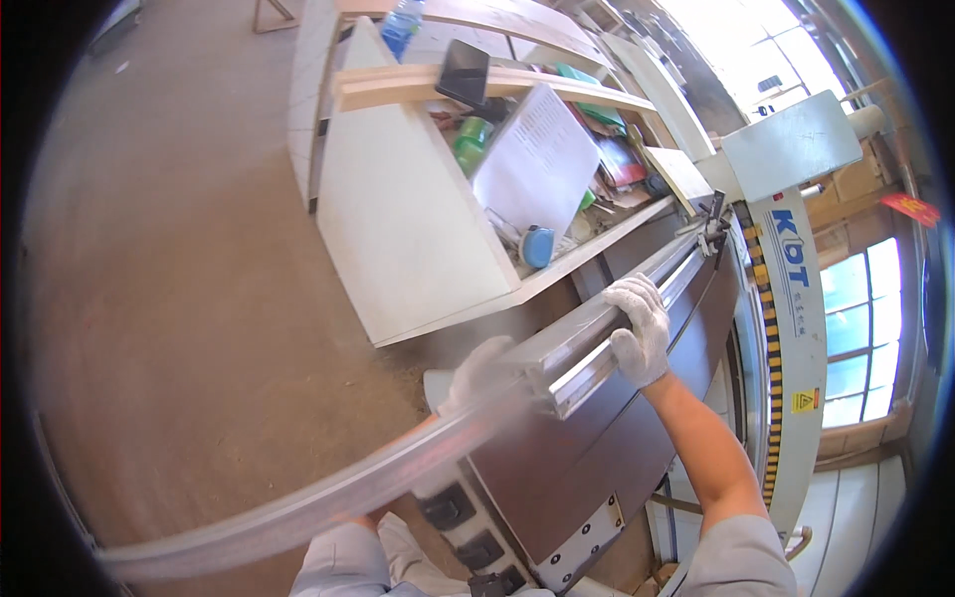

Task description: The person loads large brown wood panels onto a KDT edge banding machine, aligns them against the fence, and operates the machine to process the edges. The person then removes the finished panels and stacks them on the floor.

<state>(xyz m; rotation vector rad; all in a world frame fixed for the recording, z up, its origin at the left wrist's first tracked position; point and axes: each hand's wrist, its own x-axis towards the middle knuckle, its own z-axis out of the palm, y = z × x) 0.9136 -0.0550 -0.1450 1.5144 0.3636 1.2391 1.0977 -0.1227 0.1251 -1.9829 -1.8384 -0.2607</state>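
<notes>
My right hand [642, 326], in a white knitted glove, is closed over a silver metal rail [582, 338], its fingers across the top and the thumb at the near side. A long pale strip [298, 507], smeared by motion, runs from the rail's near end toward the lower left. Whether strip and rail are one piece I cannot tell. My left hand [476, 376], also gloved, is at the far side of the strip near the rail's end. Motion blur hides its fingers and its grip. Beneath the rail lies a dark brown machine table [557, 488].
Ahead stands a white cabinet [408, 229] bearing a paper sheet [537, 159], a blue tape measure [537, 246], a phone-like dark object [464, 73] and wooden strips [378, 88]. A water bottle [401, 28] is behind. On the right is a machine beam [801, 368] with yellow-black striping.
</notes>
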